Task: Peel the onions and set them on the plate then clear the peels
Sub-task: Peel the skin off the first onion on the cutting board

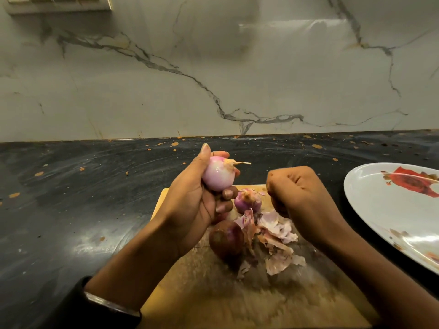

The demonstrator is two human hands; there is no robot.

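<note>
My left hand (197, 200) grips a peeled pale pink onion (217, 175) above the wooden cutting board (209, 293), its root end pointing right. My right hand (299, 198) hovers over the board with its fingers curled under; whether they pinch anything is hidden. On the board lie a partly peeled purple onion (248, 201), a dark unpeeled onion (226, 241) and a heap of papery peels (275, 236). A white plate (392, 210) with a red flower print sits at the right, with no onion on the part I see.
The board rests on a dark countertop (83, 198) speckled with orange spots. A marble-patterned wall (213, 67) rises behind it, with a switch panel (59, 3) at the top left. A dark bangle (111, 305) circles my left wrist.
</note>
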